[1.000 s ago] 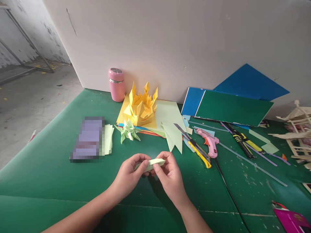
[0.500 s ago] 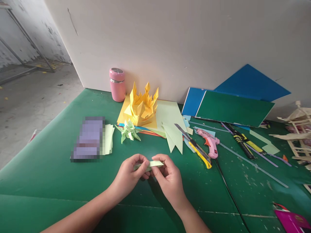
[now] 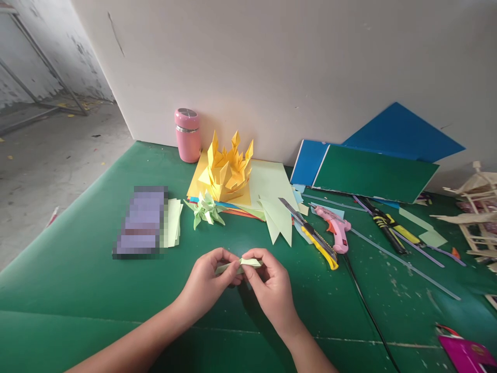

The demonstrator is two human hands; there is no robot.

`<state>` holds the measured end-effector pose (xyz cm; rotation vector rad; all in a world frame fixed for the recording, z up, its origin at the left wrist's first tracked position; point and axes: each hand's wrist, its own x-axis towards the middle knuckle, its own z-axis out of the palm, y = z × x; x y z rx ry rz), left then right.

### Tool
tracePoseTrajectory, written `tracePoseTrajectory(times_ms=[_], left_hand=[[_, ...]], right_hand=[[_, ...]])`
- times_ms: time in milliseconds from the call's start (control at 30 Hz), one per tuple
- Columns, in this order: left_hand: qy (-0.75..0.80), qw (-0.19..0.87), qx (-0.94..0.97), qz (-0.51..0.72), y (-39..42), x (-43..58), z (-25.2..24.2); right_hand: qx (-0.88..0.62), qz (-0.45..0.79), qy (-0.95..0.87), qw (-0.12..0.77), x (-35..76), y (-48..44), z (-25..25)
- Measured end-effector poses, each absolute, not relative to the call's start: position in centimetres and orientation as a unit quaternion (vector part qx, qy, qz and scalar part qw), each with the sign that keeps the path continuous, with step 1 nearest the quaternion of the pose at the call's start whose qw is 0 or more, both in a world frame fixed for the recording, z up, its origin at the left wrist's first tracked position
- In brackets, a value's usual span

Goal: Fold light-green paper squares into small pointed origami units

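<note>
Between my two hands is a narrow folded strip of pale green paper (image 3: 251, 262), held above the green table (image 3: 116, 295). My left hand (image 3: 212, 277) pinches its left part with the thumb on top. On the right part, my right hand (image 3: 269, 280) grips it with thumb and bent fingers, and the thumbs almost meet at the middle. Fingers hide much of the paper's underside. Beyond my hands lies a pale green origami flower (image 3: 205, 210). Behind that stands a yellow folded-paper lotus (image 3: 228, 173) on yellow and pale green sheets (image 3: 269, 178).
Left are a blurred phone-like object (image 3: 142, 220) and pale green slips (image 3: 174, 223). A pink flask (image 3: 188, 137) stands behind. Toward the right lie a yellow utility knife (image 3: 316, 243) with its blade out, a pink glue gun (image 3: 336, 228) with a trailing cord, and pliers (image 3: 384, 228).
The paper strip's top edge has been pinched and bent at the middle, where my thumbs have come closer together. Both hands otherwise stay in place.
</note>
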<state>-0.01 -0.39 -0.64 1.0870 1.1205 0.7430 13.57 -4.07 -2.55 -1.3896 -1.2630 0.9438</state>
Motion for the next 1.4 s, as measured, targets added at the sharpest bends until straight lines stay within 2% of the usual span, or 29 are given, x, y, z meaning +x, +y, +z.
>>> tracePoseTrajectory(times_ms=[200,467,733,1033,1233,1400], left_hand=[[0.463,0.652,0.502,0.329,-0.5,-0.2,-1.0],[0.486,0.678,0.432,0.343,-0.1,-0.2,-1.2],[0.488,0.683,0.415,0.351,-0.1,0.0,-0.9],[0.497,0.691,0.396,0.345,0.0,-0.1,-0.7],[0.513,0.687,0.398,0.327,0.1,-0.1,-0.5],[0.504,0.661,0.472,0.295,0.1,-0.3,-0.5]], right_hand=[[-0.575,0.391,-0.518,0.498,13.6,-4.1,-2.5],[-0.564,0.408,-0.479,0.535,13.9,-3.8,-2.4],[-0.532,0.257,-0.632,0.501,14.2,-3.7,-2.1],[-0.530,0.123,-0.719,0.431,14.4,-3.9,-2.1],[-0.517,0.078,-0.747,0.412,14.5,-3.9,-1.9],[-0.523,0.132,-0.718,0.440,14.7,-3.7,-2.3]])
